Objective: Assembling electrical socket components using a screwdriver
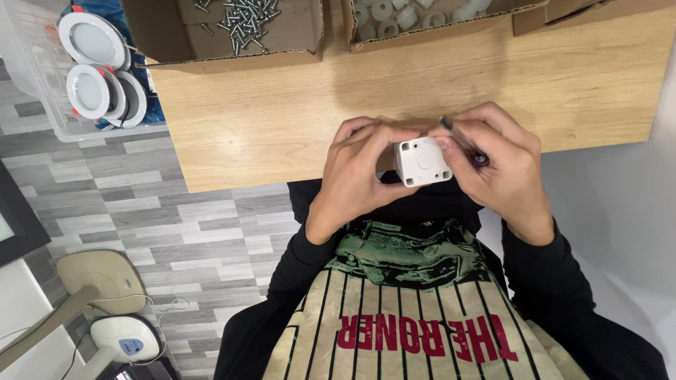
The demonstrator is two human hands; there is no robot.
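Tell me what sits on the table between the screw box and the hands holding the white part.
Nothing: the head view shows bare wooden table between the cardboard box of screws and the left hand.

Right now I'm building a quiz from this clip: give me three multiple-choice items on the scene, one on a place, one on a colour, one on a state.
1. Where is the box of screws?
A. far left on the wooden table
B. on the floor
C. in the person's lap

2. What colour is the small square housing?
A. black
B. white
C. red

3. What is the right hand doing?
A. resting flat
B. reaching into a box
C. gripping a dark slim tool

Answers: 1 A, the box sits at the table's far left edge. 2 B, it shows white between the left hand and right hand. 3 C, the fingers close round the tool.
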